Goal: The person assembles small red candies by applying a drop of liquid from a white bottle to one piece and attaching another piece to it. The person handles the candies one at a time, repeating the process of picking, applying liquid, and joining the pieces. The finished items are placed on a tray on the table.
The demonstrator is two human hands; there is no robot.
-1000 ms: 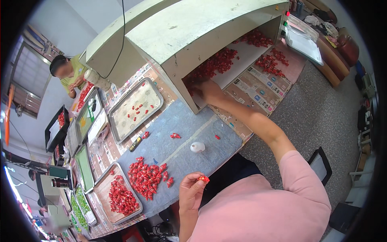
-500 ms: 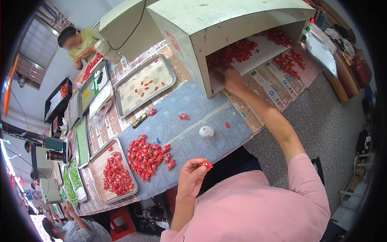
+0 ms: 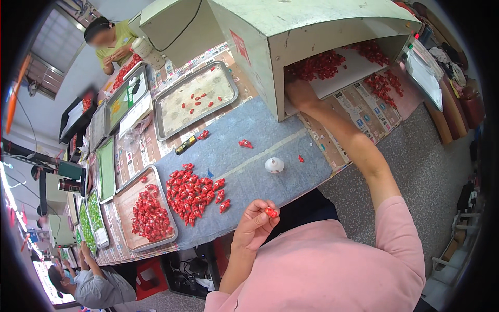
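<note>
Between the thumb and fingers of my left hand (image 3: 251, 225) is a small shiny red figure (image 3: 272, 212), held up near the front edge of the table. My right hand (image 3: 301, 95) reaches into the pale green metal box (image 3: 257, 62), by its left inner wall. Its fingers are lost in shadow there, so what they touch is hidden. Piles of red figures (image 3: 319, 65) lie inside the box on a white sheet. On the blue cloth (image 3: 244, 193) sit a heap of similar red figures (image 3: 189, 195), a few single ones, and a small white dropper-like bottle (image 3: 274, 165).
A metal tray (image 3: 123, 204) of red pieces stands left of the heap. Farther back is another tray (image 3: 174, 118) with several small red bits. A dark cylinder (image 3: 185, 145) lies on the cloth's edge. Two other people (image 3: 117, 44) sit along the left side.
My left hand has risen slightly and turned, still pinching the red figure. The right hand sits deeper in the box's shadow. The whole view has shifted a little.
</note>
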